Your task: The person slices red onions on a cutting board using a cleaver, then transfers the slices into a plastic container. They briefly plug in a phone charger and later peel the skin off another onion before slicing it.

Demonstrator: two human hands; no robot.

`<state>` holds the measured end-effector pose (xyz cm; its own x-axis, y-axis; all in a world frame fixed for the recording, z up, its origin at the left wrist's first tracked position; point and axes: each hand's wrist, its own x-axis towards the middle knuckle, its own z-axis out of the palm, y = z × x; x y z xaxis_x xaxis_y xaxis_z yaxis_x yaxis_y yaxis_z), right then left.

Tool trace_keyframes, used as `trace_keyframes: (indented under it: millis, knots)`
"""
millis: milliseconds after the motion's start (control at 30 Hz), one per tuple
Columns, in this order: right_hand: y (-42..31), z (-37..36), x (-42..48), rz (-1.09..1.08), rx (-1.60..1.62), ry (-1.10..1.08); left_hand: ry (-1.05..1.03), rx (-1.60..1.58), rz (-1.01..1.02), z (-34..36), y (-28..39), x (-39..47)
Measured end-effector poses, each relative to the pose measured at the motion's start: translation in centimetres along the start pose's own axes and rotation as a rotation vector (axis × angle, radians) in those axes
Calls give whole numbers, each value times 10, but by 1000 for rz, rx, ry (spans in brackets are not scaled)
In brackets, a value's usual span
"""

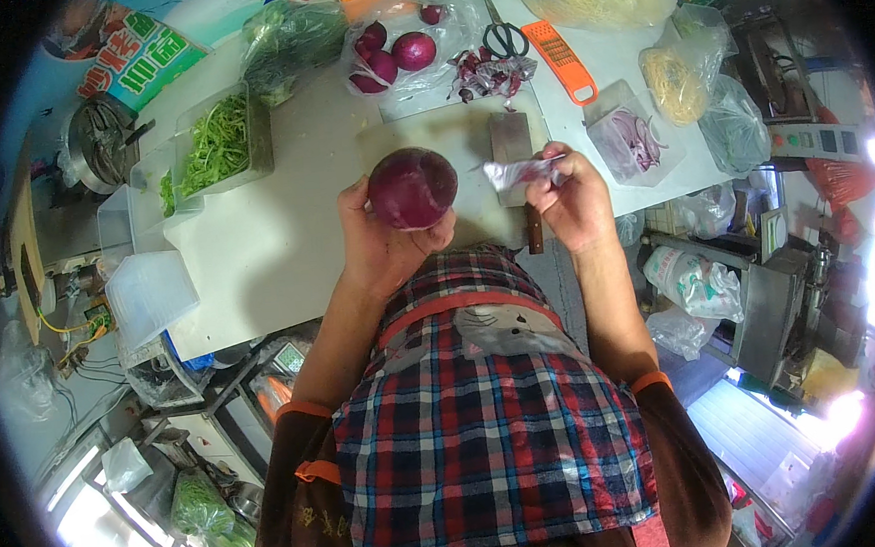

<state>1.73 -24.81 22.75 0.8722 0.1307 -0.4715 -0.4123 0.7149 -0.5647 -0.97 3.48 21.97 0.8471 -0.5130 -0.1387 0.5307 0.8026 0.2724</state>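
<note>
A red onion rests in my left hand, raised over the near part of a cutting board. Between the thumb and fingers of my right hand is a piece of papery onion skin, apart from the onion. Partly behind that skin and my right hand lies a cleaver with a wooden handle, its blade on the board. Beyond the board a pile of onion peelings lies beside black-handled scissors. Several whole red onions sit in an open clear plastic bag.
An orange grater lies at the back right, near a clear container of sliced onion and bagged noodles. Cut green vegetables fill a clear container at the left. Empty plastic containers stand at the table's left edge.
</note>
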Motion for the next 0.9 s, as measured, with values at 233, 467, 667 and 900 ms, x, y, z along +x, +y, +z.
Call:
trace_keyframes:
  millis: [233,467,667,900]
  knots:
    - [-1,44,-14,12,-344,-146,100,372,39,14,2,-8]
    - [20,71,-37,-228,-876,-269,200,841,116,32,2,-14]
    - [14,78,-42,-199,-994,-231,199,1077,243,40,-3,-14]
    - [10,87,-45,-241,-1189,-202,173,1181,299,38,-4,-14]
